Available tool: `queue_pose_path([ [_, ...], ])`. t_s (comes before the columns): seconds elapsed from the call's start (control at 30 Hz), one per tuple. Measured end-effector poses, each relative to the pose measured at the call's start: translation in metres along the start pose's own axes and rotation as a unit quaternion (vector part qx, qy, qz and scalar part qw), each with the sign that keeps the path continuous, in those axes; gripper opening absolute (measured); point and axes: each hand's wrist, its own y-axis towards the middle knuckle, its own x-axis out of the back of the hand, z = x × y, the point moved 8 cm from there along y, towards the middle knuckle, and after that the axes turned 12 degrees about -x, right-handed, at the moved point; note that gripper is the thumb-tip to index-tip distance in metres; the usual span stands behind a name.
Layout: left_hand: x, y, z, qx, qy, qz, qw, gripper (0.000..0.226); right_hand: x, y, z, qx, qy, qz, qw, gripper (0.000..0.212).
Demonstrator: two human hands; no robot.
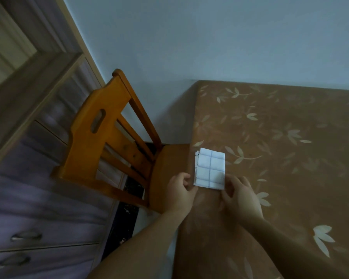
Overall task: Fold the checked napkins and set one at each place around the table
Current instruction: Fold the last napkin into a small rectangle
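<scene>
A folded white napkin with thin blue checks (210,168) lies flat near the left edge of the table, on a brown cloth with pale leaf prints (280,150). My left hand (180,193) pinches its near left corner with curled fingers. At the near right corner my right hand (241,195) holds the napkin's edge between fingers and thumb. Both forearms reach in from the bottom of the view.
A wooden chair (109,141) stands pushed in at the table's left side, right beside the napkin. Behind the chair is a grey chest of drawers (34,228). A pale wall (210,41) runs along the table's far edge.
</scene>
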Motion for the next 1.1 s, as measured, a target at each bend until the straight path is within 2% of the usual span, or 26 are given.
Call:
queue_pose_path([
  [0.47,0.005,0.018,0.012,0.008,-0.019,-0.061,0.998,0.017,-0.009,0.023,0.022,0.054,-0.005,0.005,0.999,0.033],
  [0.8,0.009,0.021,0.007,-0.015,-0.036,-0.081,0.996,0.022,-0.013,0.022,0.025,0.038,-0.002,-0.006,0.999,0.029],
  [1.1,0.008,0.019,0.002,-0.020,-0.016,-0.068,0.997,0.029,-0.013,0.023,0.023,0.036,0.003,-0.003,0.999,0.029],
])
